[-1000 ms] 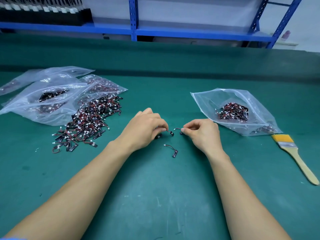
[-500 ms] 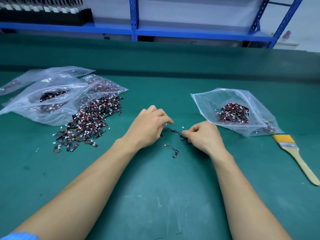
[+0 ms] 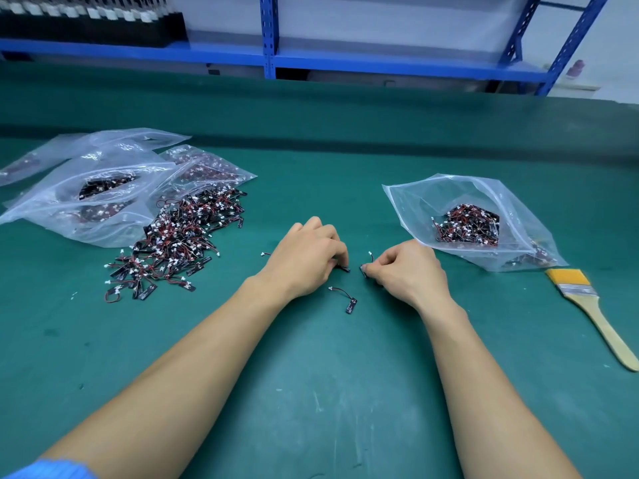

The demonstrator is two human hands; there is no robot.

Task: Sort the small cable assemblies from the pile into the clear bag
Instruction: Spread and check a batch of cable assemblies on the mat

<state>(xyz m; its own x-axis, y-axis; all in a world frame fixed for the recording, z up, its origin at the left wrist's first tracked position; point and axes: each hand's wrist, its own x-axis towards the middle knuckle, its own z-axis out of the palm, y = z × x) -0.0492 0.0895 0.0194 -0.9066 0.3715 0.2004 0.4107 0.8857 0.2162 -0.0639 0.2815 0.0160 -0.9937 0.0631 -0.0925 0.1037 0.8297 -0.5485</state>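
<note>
Pile [image 3: 173, 243] of small cable assemblies lies left of centre, against a heap of spare bags [image 3: 86, 188]. Clear bag [image 3: 432, 198] sits to the right, part-filled. Between them both hands work low over the tabletop [image 3: 345, 392]. Left hand [image 3: 304, 257]: fingers curled, pinching one black-tabbed assembly [image 3: 344, 269]. Right hand [image 3: 404, 271]: pinching a second assembly [image 3: 366, 269], white plug sticking up. A third assembly [image 3: 345, 299] lies loose just beside them.

Step, as I read it: pieces singled out, not yet bagged. Next move calls for carrying a held piece to the bag mouth without snagging its wire.

Tabletop is a scuffed green mat. Paintbrush [image 3: 587, 305] lies right of the bag. Blue steel shelving [image 3: 269, 60] stands behind.
</note>
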